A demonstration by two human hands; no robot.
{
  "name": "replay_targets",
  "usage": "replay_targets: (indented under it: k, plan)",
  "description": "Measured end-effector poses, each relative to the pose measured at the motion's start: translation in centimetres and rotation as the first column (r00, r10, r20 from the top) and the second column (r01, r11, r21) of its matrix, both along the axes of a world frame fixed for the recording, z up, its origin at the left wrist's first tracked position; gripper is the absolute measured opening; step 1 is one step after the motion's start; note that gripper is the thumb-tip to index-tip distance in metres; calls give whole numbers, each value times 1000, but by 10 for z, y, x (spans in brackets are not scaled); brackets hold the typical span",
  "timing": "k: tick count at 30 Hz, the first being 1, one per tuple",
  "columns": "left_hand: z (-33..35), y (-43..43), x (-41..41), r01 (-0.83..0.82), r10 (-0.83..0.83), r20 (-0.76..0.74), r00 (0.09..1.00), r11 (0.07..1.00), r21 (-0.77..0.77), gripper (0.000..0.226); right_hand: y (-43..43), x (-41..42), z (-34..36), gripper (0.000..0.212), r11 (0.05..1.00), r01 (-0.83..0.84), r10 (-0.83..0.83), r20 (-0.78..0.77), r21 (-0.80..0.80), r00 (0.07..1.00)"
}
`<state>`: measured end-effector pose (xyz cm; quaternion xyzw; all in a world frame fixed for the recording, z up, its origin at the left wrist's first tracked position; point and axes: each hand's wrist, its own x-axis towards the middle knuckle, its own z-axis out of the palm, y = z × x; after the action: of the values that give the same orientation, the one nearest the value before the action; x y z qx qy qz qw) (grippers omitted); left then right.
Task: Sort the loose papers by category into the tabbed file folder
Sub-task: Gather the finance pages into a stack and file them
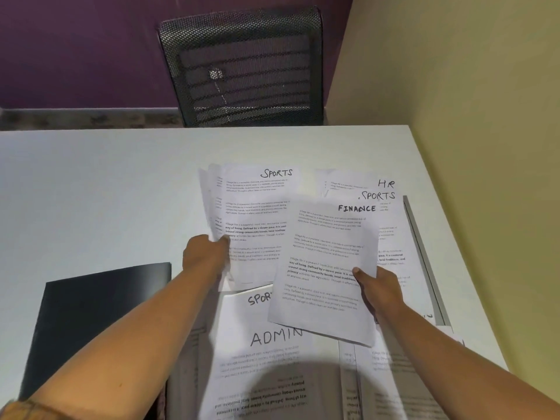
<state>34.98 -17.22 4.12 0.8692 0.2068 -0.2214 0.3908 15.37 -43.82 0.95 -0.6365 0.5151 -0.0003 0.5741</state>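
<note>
Our right hand (378,287) pinches the FINANCE sheet (327,268) at its lower right edge, thumb on top. The sheet's long axis runs away from us, leaning a little right. Our left hand (206,256) grips the SPORTS sheaf (257,213) low on its left edge, several sheets fanned. The black folder (100,313), which we take for the file, lies flat on the table (91,177) well to the left, beside our left forearm, so the left hand is nearer it; the FINANCE sheet would have to cross over the ADMIN sheet (272,338) to reach it
</note>
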Motion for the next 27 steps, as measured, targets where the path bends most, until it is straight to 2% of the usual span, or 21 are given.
replay_targets:
  k: [3, 9, 13, 15, 17, 19, 21, 22, 24, 25, 27]
  plan:
    - [-1, 0, 1, 15, -14, 12, 1000, 994, -106, 12, 0, 0, 0, 19, 1000, -1, 1, 12, -1, 1000]
    - [1, 1, -2, 172, -171, 20, 985, 980, -105, 22, -1, -1, -6, 19, 1000, 15, -16, 27, 27, 1000]
    - [1, 3, -3, 289, -284, 81, 955, 956, -46, 46, 0, 0, -8, 22, 1000, 19, -20, 29, 21, 999]
    - [-1, 4, -5, 358, -355, 161, 921, 934, 13, 65, 0, 0, -7, 19, 1000, 18, -18, 24, 16, 1000]
    - [-1, 5, -9, 441, -450, 240, 860, 893, 92, 72, 0, 0, -6, 17, 1000, 14, -14, 22, 11, 1000]
    - [0, 5, -12, 523, -568, 285, 772, 822, 224, 70, 0, 0, -6, 16, 1000, 14, -14, 30, 9, 999]
    - [4, 6, -14, 539, -599, 295, 745, 800, 263, 61, 0, 0, -5, 14, 1000, 13, -13, 38, 1, 999]
    - [5, 5, -14, 531, -583, 277, 764, 812, 244, 51, 1, 0, -5, 13, 1000, 12, -12, 42, -5, 999]
    - [7, 2, -13, 513, -551, 244, 798, 834, 205, 15, 1, -1, -6, 12, 1000, 16, -16, 43, -15, 999]
    - [8, 1, -12, 486, -513, 237, 825, 858, 165, 8, 1, 0, -7, 13, 1000, 17, -16, 39, -19, 999]
    - [9, 0, -10, 414, -418, 256, 872, 907, 70, 25, 0, 0, -9, 14, 1000, 18, -18, 34, -20, 999]
